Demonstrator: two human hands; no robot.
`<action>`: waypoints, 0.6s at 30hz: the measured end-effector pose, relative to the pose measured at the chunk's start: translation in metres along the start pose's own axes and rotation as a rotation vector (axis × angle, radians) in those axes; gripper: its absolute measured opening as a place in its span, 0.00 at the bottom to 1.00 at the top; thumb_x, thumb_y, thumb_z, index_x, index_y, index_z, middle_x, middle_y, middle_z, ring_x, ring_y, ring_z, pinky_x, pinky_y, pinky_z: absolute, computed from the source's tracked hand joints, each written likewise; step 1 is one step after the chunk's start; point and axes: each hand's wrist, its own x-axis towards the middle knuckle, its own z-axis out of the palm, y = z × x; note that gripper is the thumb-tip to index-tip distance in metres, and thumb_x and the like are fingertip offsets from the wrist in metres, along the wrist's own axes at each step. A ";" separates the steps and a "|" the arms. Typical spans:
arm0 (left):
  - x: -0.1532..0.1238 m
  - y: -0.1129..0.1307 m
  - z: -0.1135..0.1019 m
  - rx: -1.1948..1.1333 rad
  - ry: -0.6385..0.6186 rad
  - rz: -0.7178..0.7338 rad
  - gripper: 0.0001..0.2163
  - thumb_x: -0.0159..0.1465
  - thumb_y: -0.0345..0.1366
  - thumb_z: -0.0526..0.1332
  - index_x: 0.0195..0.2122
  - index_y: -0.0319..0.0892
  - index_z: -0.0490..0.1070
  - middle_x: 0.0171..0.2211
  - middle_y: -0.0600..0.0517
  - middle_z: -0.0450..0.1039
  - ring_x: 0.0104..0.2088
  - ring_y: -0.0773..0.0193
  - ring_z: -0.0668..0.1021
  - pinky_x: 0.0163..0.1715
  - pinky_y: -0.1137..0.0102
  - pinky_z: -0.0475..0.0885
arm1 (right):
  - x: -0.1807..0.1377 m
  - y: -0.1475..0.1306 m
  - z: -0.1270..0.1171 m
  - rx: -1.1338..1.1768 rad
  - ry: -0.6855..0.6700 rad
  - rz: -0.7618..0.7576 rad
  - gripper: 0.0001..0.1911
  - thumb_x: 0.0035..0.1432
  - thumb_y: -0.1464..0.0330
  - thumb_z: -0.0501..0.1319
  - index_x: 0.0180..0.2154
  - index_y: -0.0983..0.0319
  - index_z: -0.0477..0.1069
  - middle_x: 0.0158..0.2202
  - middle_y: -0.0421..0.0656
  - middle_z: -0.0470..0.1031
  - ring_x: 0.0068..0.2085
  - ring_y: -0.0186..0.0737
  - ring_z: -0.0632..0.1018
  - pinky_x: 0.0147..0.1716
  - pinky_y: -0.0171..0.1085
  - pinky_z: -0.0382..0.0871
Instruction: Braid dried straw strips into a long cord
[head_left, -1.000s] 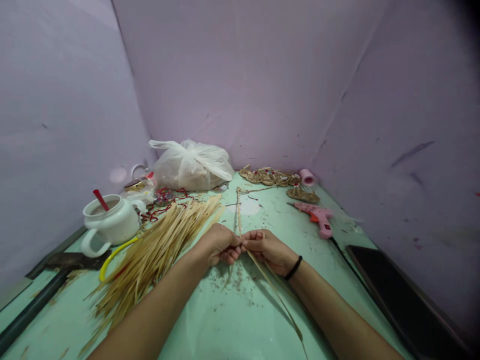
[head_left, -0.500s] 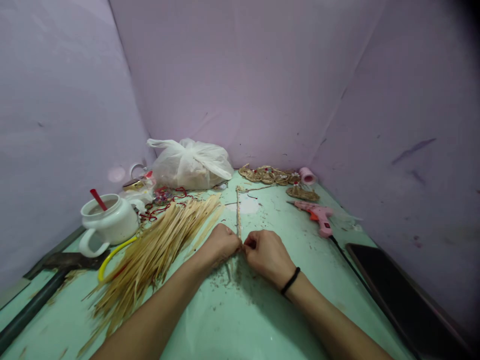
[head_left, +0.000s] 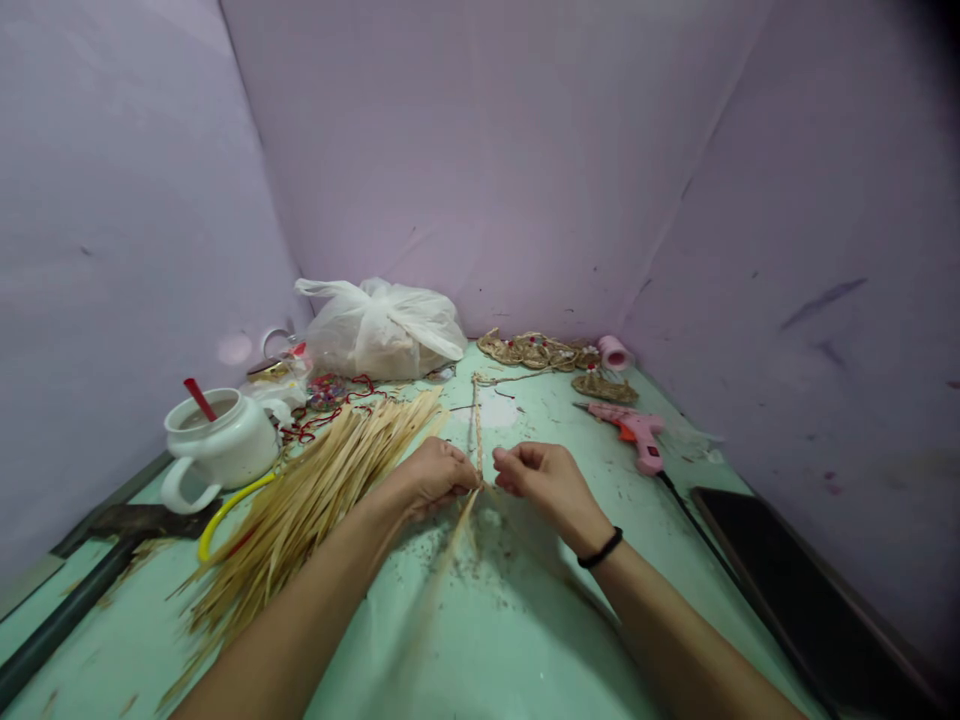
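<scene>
A thin braided straw cord [head_left: 478,425] runs away from me across the green table [head_left: 480,640]. Both hands meet at its near end. My left hand [head_left: 435,478] is closed, pinching the braid and a loose straw strand [head_left: 448,545] that trails toward me, blurred by motion. My right hand [head_left: 546,480], with a black band on its wrist, is curled in a pinch just right of the braid's end; what it holds is too thin to make out.
A pile of straw strips [head_left: 315,495] lies left of my hands. Further left stand a white pot [head_left: 217,445] with a red stick, a yellow cord and a dark tool. A plastic bag [head_left: 386,328], woven pieces [head_left: 536,352] and a pink glue gun [head_left: 634,430] lie behind. A dark tray [head_left: 795,590] sits right.
My hands have drawn slightly apart and my right hand has lifted. The loose strand that trailed to the lower right a second ago now swings toward me under my left hand.
</scene>
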 end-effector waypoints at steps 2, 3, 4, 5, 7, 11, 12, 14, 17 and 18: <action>0.002 -0.003 -0.002 -0.016 -0.033 0.004 0.04 0.41 0.31 0.57 0.14 0.39 0.61 0.08 0.61 0.52 0.08 0.76 0.53 0.09 0.76 0.43 | 0.002 0.000 0.003 0.270 -0.103 0.164 0.11 0.48 0.65 0.56 0.20 0.65 0.66 0.19 0.43 0.69 0.21 0.32 0.68 0.22 0.31 0.61; 0.003 -0.004 -0.002 -0.014 -0.037 0.003 0.03 0.41 0.31 0.57 0.14 0.39 0.62 0.08 0.61 0.52 0.09 0.76 0.53 0.09 0.76 0.43 | 0.002 -0.001 0.005 0.373 -0.177 0.231 0.09 0.47 0.67 0.57 0.20 0.65 0.65 0.18 0.42 0.68 0.21 0.31 0.68 0.22 0.31 0.62; 0.003 -0.005 -0.001 -0.007 -0.033 0.002 0.03 0.41 0.30 0.57 0.15 0.39 0.62 0.08 0.61 0.52 0.09 0.77 0.53 0.10 0.76 0.44 | 0.001 -0.001 0.008 0.437 -0.234 0.275 0.07 0.46 0.69 0.57 0.20 0.65 0.65 0.17 0.41 0.67 0.19 0.31 0.68 0.21 0.31 0.61; 0.003 -0.005 0.000 0.009 -0.024 0.000 0.02 0.41 0.30 0.57 0.15 0.38 0.63 0.08 0.61 0.52 0.09 0.77 0.53 0.10 0.76 0.44 | 0.001 -0.001 0.011 0.461 -0.259 0.288 0.06 0.45 0.70 0.57 0.19 0.65 0.64 0.15 0.39 0.65 0.18 0.29 0.66 0.19 0.30 0.59; 0.002 -0.004 0.002 0.065 -0.006 -0.002 0.02 0.41 0.29 0.56 0.14 0.38 0.63 0.07 0.61 0.52 0.09 0.77 0.53 0.11 0.76 0.44 | 0.001 0.003 0.015 0.411 -0.226 0.252 0.07 0.43 0.73 0.57 0.17 0.65 0.62 0.12 0.36 0.60 0.15 0.26 0.59 0.15 0.29 0.52; -0.001 -0.001 0.001 0.243 -0.010 0.035 0.03 0.41 0.27 0.56 0.13 0.37 0.65 0.07 0.59 0.53 0.11 0.76 0.55 0.12 0.76 0.47 | 0.007 0.014 0.017 0.270 -0.137 0.121 0.07 0.39 0.74 0.58 0.14 0.65 0.62 0.11 0.35 0.58 0.15 0.24 0.55 0.15 0.29 0.45; -0.002 0.000 -0.003 0.286 -0.022 0.033 0.03 0.41 0.28 0.56 0.13 0.36 0.66 0.08 0.58 0.55 0.11 0.75 0.56 0.12 0.76 0.48 | 0.008 0.016 0.016 0.259 -0.131 0.112 0.07 0.38 0.73 0.58 0.14 0.65 0.62 0.11 0.35 0.58 0.16 0.24 0.55 0.15 0.29 0.44; -0.003 0.001 -0.013 0.337 -0.048 0.002 0.03 0.42 0.29 0.58 0.16 0.36 0.69 0.10 0.55 0.61 0.12 0.74 0.58 0.13 0.76 0.51 | 0.008 0.017 0.016 0.271 -0.135 0.131 0.06 0.38 0.73 0.58 0.15 0.65 0.62 0.11 0.34 0.57 0.15 0.24 0.54 0.15 0.30 0.43; -0.001 0.002 -0.033 0.342 0.121 0.026 0.06 0.45 0.33 0.59 0.21 0.36 0.73 0.16 0.52 0.69 0.13 0.74 0.61 0.14 0.76 0.54 | 0.006 0.016 0.018 0.339 -0.151 0.173 0.06 0.38 0.71 0.59 0.16 0.65 0.62 0.11 0.33 0.56 0.14 0.23 0.53 0.15 0.30 0.41; 0.001 0.002 -0.040 0.349 0.234 0.069 0.07 0.45 0.33 0.59 0.23 0.36 0.73 0.18 0.51 0.70 0.14 0.74 0.62 0.15 0.76 0.55 | 0.005 0.015 0.018 0.357 -0.154 0.183 0.07 0.38 0.70 0.59 0.16 0.65 0.62 0.11 0.33 0.56 0.14 0.23 0.53 0.14 0.30 0.40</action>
